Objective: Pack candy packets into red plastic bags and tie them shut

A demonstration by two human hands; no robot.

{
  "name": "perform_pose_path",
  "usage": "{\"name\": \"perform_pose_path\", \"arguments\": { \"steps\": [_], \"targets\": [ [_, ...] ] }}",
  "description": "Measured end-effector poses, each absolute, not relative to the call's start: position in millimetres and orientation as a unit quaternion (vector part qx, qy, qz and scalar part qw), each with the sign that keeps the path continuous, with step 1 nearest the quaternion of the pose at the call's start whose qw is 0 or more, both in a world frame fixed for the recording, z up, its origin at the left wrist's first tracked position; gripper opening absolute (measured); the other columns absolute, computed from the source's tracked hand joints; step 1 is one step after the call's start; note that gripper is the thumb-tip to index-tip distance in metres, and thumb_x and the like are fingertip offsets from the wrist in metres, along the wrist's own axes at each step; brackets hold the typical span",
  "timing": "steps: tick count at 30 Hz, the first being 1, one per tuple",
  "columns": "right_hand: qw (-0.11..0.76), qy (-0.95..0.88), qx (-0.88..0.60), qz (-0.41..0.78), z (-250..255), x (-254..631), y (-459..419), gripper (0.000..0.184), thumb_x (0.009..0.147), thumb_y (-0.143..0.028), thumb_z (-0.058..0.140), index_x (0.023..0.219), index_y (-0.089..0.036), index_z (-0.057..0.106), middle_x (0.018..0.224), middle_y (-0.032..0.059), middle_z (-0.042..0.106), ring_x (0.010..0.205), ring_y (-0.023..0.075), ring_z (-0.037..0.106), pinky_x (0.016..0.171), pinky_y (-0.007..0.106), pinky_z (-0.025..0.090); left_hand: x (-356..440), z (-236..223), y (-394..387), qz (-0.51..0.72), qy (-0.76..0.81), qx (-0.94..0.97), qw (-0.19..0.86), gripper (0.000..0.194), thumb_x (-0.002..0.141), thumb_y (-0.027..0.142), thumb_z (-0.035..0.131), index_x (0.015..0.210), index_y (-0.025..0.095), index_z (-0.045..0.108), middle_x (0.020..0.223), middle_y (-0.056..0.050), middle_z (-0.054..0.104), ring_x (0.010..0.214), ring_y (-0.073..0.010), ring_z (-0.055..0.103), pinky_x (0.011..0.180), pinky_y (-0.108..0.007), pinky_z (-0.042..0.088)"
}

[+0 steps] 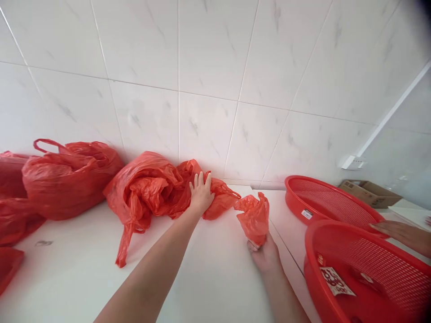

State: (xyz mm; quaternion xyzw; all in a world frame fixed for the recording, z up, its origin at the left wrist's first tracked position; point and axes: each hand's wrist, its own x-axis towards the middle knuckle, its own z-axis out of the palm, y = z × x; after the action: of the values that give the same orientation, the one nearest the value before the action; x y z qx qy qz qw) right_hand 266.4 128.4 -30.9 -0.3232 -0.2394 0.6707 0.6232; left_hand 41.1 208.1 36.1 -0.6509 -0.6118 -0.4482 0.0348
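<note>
My left hand [201,193] lies flat with fingers stretched out on a crumpled red plastic bag [151,188] heaped against the tiled wall. My right hand [264,253] is closed around the bottom of a small bunched red bag [253,216], which stands up above the white counter [77,269]. The small bag nearly touches the right end of the crumpled heap.
A full red bag with a handle loop [69,177] and more red bags [11,206] sit at the left. Two red mesh baskets [323,202] [370,273] stand at the right; another person's hand [404,233] rests there. A cardboard box [370,192] lies behind.
</note>
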Motion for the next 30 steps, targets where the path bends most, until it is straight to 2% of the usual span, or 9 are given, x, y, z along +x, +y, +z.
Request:
{"name": "perform_pose_path", "arguments": {
  "steps": [3, 6, 11, 15, 18, 21, 24, 27, 30],
  "targets": [
    [0.611, -0.25, -0.328, 0.676, -28.3, 264.2, 128.6, 0.037, 0.073, -0.043, 0.065, 0.06, -0.022, 0.039, 0.044, -0.0096, 0.034, 0.036, 0.0051, 0.027, 0.035, 0.019, 0.026, 46.1, 36.3, 180.0, -0.402, -0.583, -0.703, 0.065, 0.064, 0.081, 0.014, 0.051, 0.142, 0.023, 0.033, 0.156, -0.012, 0.015, 0.143, -0.0329, 0.003, 0.11, -0.06, 0.002],
    [0.602, -0.274, -0.334, 0.672, -26.9, 262.7, 130.0, 0.039, 0.075, -0.05, 0.062, 0.06, -0.022, 0.039, 0.043, -0.0092, 0.034, 0.036, 0.0059, 0.028, 0.035, 0.02, 0.027, 49.4, 31.3, 155.7, -0.341, -0.54, -0.767, 0.063, 0.06, 0.082, 0.025, 0.056, 0.138, 0.035, 0.04, 0.156, -0.002, 0.018, 0.143, -0.0295, 0.006, 0.114, -0.053, 0.001],
    [0.592, -0.305, -0.349, 0.66, -24.3, 262.1, 130.7, 0.035, 0.076, -0.053, 0.059, 0.063, -0.022, 0.049, 0.045, -0.0066, 0.044, 0.035, 0.0076, 0.034, 0.033, 0.022, 0.029, 48.4, 1.7, 164.1, -0.247, -0.553, -0.796, 0.004, 0.069, 0.066, 0.04, 0.074, 0.131, 0.034, 0.051, 0.152, -0.008, 0.029, 0.139, -0.0392, 0.019, 0.108, -0.062, 0.017],
    [0.559, -0.293, -0.307, 0.712, -19.2, 260.8, 131.0, 0.023, 0.077, -0.043, 0.064, 0.089, -0.024, 0.066, 0.084, 0.0004, 0.069, 0.073, 0.0164, 0.064, 0.063, 0.03, 0.054, 47.5, -12.9, 202.5, -0.226, -0.602, -0.765, -0.024, 0.059, 0.079, 0.044, 0.064, 0.133, 0.027, 0.048, 0.15, -0.013, 0.031, 0.138, -0.0393, 0.021, 0.106, -0.064, 0.02],
    [0.538, -0.314, -0.271, 0.734, -15.1, 258.4, 133.4, 0.028, 0.077, -0.042, 0.065, 0.097, -0.023, 0.067, 0.1, 0.0031, 0.069, 0.092, 0.0206, 0.064, 0.083, 0.037, 0.053, 48.0, -12.8, 230.5, -0.232, -0.623, -0.747, -0.032, 0.049, 0.086, 0.038, 0.057, 0.131, 0.022, 0.046, 0.145, -0.011, 0.037, 0.13, -0.0322, 0.037, 0.104, -0.059, 0.03],
    [0.518, -0.335, -0.266, 0.741, -12.9, 255.6, 135.6, 0.028, 0.078, -0.044, 0.063, 0.097, -0.022, 0.068, 0.098, 0.0057, 0.069, 0.09, 0.023, 0.063, 0.081, 0.04, 0.053, 47.9, -9.3, 247.1, -0.256, -0.627, -0.734, -0.039, 0.041, 0.089, 0.034, 0.055, 0.127, 0.02, 0.049, 0.137, -0.01, 0.046, 0.119, -0.0277, 0.048, 0.098, -0.054, 0.039],
    [0.515, -0.331, -0.268, 0.744, -12.3, 253.8, 136.4, 0.025, 0.079, -0.041, 0.063, 0.092, -0.021, 0.069, 0.091, 0.0057, 0.069, 0.085, 0.0228, 0.063, 0.076, 0.038, 0.054, 48.3, -5.2, 244.2, -0.3, -0.605, -0.736, -0.047, 0.048, 0.085, 0.033, 0.06, 0.13, 0.02, 0.047, 0.142, -0.012, 0.04, 0.129, -0.0319, 0.037, 0.104, -0.057, 0.03],
    [0.509, -0.336, -0.26, 0.748, -11.6, 253.4, 136.4, 0.032, 0.081, -0.044, 0.06, 0.102, -0.021, 0.068, 0.103, 0.0059, 0.068, 0.095, 0.0229, 0.061, 0.083, 0.038, 0.051, 48.9, 0.7, 220.6, -0.352, -0.556, -0.75, -0.063, 0.051, 0.08, 0.026, 0.062, 0.129, 0.022, 0.05, 0.149, -0.013, 0.03, 0.139, -0.033, 0.018, 0.111, -0.055, 0.012],
    [0.509, -0.35, -0.276, 0.736, -9.5, 253.4, 136.0, 0.035, 0.08, -0.048, 0.061, 0.103, -0.022, 0.067, 0.107, 0.0062, 0.067, 0.1, 0.0233, 0.06, 0.086, 0.037, 0.049, 48.4, 8.6, 183.6, -0.395, -0.506, -0.759, -0.106, 0.037, 0.083, 0.029, 0.056, 0.119, 0.023, 0.058, 0.146, -0.01, 0.037, 0.136, -0.0308, 0.025, 0.113, -0.051, 0.012]
  ]
}}
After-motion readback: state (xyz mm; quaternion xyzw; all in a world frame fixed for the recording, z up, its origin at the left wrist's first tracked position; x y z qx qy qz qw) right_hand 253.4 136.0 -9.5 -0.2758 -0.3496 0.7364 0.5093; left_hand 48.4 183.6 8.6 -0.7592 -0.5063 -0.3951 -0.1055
